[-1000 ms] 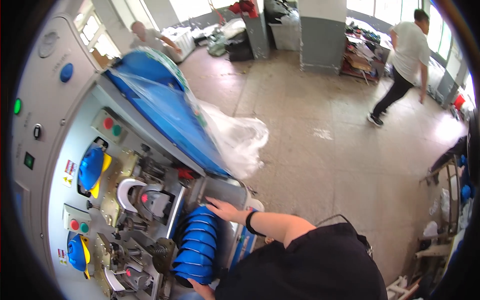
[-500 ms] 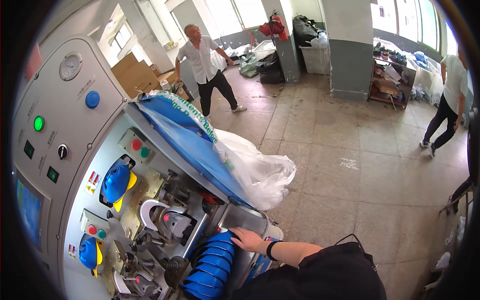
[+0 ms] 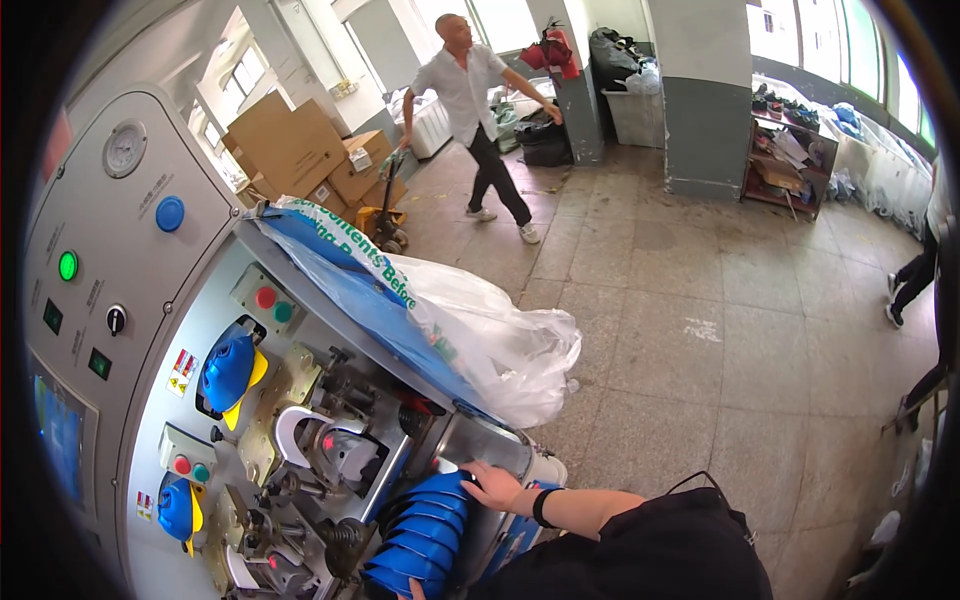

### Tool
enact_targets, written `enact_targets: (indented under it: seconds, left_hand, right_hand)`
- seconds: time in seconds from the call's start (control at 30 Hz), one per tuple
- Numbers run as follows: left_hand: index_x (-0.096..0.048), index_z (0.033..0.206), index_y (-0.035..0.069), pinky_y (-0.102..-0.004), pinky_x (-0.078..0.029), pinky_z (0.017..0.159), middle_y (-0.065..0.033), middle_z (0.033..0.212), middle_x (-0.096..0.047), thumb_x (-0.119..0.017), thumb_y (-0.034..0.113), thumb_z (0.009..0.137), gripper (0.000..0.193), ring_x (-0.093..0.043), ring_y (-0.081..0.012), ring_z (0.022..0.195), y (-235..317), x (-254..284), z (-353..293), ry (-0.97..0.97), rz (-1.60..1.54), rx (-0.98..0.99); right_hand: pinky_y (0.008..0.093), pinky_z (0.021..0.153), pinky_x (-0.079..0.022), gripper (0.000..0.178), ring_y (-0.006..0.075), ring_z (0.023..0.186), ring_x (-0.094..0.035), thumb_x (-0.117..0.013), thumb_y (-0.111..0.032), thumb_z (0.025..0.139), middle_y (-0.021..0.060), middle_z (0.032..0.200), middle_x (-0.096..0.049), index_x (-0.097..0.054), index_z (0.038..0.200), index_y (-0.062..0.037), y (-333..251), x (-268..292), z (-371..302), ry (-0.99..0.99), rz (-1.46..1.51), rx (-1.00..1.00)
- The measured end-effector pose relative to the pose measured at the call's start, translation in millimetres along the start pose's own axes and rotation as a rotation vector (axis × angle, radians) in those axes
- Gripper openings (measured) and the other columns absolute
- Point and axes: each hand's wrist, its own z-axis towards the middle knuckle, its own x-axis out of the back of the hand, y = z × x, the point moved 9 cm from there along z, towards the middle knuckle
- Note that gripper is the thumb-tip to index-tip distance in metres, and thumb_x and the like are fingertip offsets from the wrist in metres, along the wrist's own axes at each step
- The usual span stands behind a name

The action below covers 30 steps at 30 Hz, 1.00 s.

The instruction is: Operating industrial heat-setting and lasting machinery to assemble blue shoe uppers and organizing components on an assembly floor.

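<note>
A row of nested blue curved pieces [image 3: 425,530] lies along the machine's front edge; their exact kind is unclear. My right hand [image 3: 490,487], with a black band at the wrist, rests its outstretched fingers on the far end of this stack. At the lower edge, only a few fingertips of my left hand [image 3: 414,590] show, touching the near end; the rest is out of view. Beside the stack are the machine's metal moulds [image 3: 350,452]. Two blue pieces with yellow edges, one upper [image 3: 232,375] and one lower [image 3: 180,510], sit on the machine's panel.
The grey control panel [image 3: 140,200] rises at left. A plastic-covered blue board [image 3: 350,270] slants beside the machine, with clear plastic [image 3: 520,350] hanging off it. Beyond, a person [image 3: 470,90] pulls a pallet jack [image 3: 385,225] with cardboard boxes [image 3: 285,145]. Another person stands at the right rim.
My left fingertips have come into view at the stack's near end. My right hand stays at the far end. The person behind has walked rightward, the pallet jack now showing; the other moved toward the right rim.
</note>
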Motion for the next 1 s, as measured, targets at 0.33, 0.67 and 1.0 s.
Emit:
enact_targets:
  seconds: [0.33, 0.67, 1.0]
  left_hand:
    - [-0.049, 0.132, -0.008, -0.042, -0.049, 0.089, -0.0187, 0.124, -0.057, -0.061, 0.032, 0.096, 0.055, -0.056, -0.0284, 0.108, 17, -17, -21, -0.103, 0.346, 0.029]
    - [-0.055, 0.126, -0.005, -0.043, -0.051, 0.082, -0.0204, 0.116, -0.061, -0.056, 0.037, 0.098, 0.05, -0.06, -0.0258, 0.099, -19, 6, -10, -0.003, 0.153, 0.169]
    - [-0.054, 0.128, -0.004, -0.0422, -0.051, 0.082, -0.0212, 0.115, -0.062, -0.055, 0.04, 0.098, 0.054, -0.06, -0.0255, 0.098, -78, 44, 30, -0.074, 0.152, 0.233]
  right_hand:
    - [0.0453, 0.08, -0.05, 0.03, 0.0397, 0.096, -0.059, -0.056, -0.032, 0.094, 0.0182, 0.104, -0.055, -0.053, 0.109, -0.0059, -4, 29, -2, 0.245, 0.016, -0.126]
    - [0.0465, 0.075, -0.049, 0.025, 0.0404, 0.087, -0.06, -0.053, -0.029, 0.096, 0.019, 0.091, -0.06, -0.054, 0.103, -0.0048, 18, 18, -10, 0.212, 0.099, -0.142]
    - [0.0489, 0.075, -0.048, 0.025, 0.0435, 0.085, -0.059, -0.046, -0.026, 0.099, 0.0223, 0.089, -0.062, -0.056, 0.095, -0.0039, 14, 18, -3, 0.238, 0.015, -0.09]
